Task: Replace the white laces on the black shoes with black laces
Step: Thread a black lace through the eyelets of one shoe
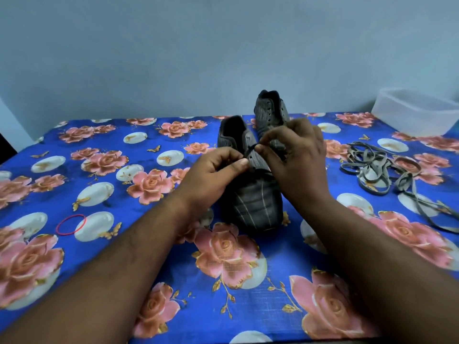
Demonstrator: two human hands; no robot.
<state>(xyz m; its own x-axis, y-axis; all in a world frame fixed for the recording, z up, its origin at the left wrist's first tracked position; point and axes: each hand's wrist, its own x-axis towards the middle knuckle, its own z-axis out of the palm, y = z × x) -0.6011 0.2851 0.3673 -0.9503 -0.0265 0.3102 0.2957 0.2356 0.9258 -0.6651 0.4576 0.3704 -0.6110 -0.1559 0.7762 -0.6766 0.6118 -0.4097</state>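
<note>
- The black lace [251, 148] is pinched at the top of the near shoe [250, 184], between the left hand [218, 167] and the right hand [295, 155], thumb against fingertip in each.
- The lace runs roughly across the tongue, left to right; the shoe's long axis points from the person toward the wall, toe nearest.
- Both hands are about equally near the eyelets; which eyelet is being threaded cannot be told.
- The far shoe [270, 110] stands just behind, apparently unlaced.
- The pale laces [377, 167] lie heaped well to the right on the floral cloth [149, 244].
- A red band [71, 224] lies left; a plastic tub [417, 110] sits at the far right.
</note>
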